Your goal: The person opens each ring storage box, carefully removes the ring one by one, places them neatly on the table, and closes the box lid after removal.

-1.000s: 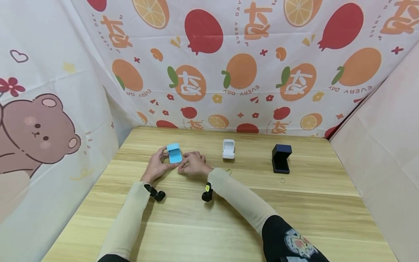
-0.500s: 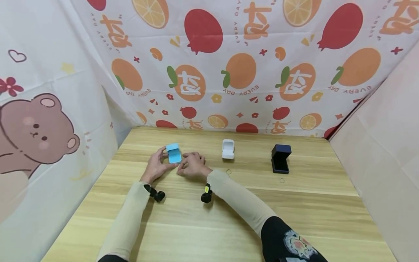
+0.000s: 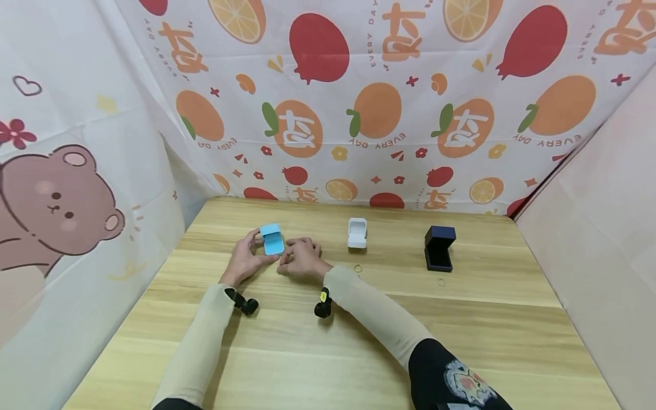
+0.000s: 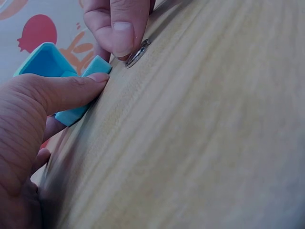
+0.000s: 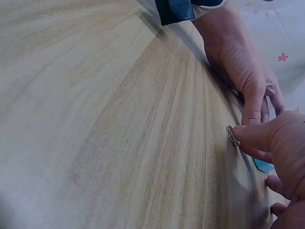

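A small light-blue ring box stands with its lid up on the table's left part. My left hand grips it, thumb along the near side and fingers round the far side. My right hand is just to the right of the box, low over the wood. Between its thumb and fingertips it pinches a silver ring, partly covered by the fingers in the left wrist view. In the right wrist view the ring shows at the thumb tip, and most of the box is hidden behind the hands.
A white ring box and a dark-blue ring box, both with raised lids, stand farther right. One thin ring lies before the white box, another ring before the dark one. A printed cloth hangs behind the table.
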Tool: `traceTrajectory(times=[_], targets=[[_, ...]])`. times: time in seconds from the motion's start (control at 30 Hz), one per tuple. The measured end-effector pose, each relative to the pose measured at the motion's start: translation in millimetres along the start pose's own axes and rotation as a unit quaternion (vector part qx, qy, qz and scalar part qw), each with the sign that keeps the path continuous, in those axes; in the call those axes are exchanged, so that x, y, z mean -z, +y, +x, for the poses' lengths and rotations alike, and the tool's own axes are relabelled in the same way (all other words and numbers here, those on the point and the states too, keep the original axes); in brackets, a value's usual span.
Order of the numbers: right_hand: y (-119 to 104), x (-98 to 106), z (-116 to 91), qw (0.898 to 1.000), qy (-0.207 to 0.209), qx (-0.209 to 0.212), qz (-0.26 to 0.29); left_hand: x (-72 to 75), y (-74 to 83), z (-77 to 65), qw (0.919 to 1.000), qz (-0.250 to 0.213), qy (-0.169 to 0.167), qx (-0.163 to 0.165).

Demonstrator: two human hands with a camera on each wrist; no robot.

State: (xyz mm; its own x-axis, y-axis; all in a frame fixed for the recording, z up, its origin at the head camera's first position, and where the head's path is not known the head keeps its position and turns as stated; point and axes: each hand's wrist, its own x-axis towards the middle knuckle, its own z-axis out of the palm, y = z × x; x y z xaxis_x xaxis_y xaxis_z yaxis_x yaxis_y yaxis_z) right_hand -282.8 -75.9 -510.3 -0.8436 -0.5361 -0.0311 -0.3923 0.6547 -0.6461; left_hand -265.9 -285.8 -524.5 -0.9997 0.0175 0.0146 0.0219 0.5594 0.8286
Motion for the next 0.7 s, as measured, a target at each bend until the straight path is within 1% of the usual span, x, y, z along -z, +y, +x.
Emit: traceTrajectory(times=[0.1,0.2,0.37,0.53,0.7], targets=[[0.4,0.1,0.0,1.000,-0.001,0.004,-0.003,-0.2,-1.2,0.6,1.0000,-0.002,0.002,-0.005],[-0.7,2.5,-1.4,1.000,-0.005,0.005,0.000,-0.4,-3.2,1.6,1.0000,0.001,0.003,-0.002],[-3.0,6.5,-4.4,1.000,-0.010,0.005,0.022,0.2,-3.5,1.7,0.9999,0.009,0.005,-0.002],[-3.0,9.6,-6.2,0.999,-0.004,-0.001,0.034,-0.9,-0.5,0.8,0.9999,0.016,0.006,-0.004],[-0.4,11.5,-3.5,0.999,0.010,-0.002,0.041,-1.7,-1.4,1.8,0.9999,0.008,0.010,-0.004]])
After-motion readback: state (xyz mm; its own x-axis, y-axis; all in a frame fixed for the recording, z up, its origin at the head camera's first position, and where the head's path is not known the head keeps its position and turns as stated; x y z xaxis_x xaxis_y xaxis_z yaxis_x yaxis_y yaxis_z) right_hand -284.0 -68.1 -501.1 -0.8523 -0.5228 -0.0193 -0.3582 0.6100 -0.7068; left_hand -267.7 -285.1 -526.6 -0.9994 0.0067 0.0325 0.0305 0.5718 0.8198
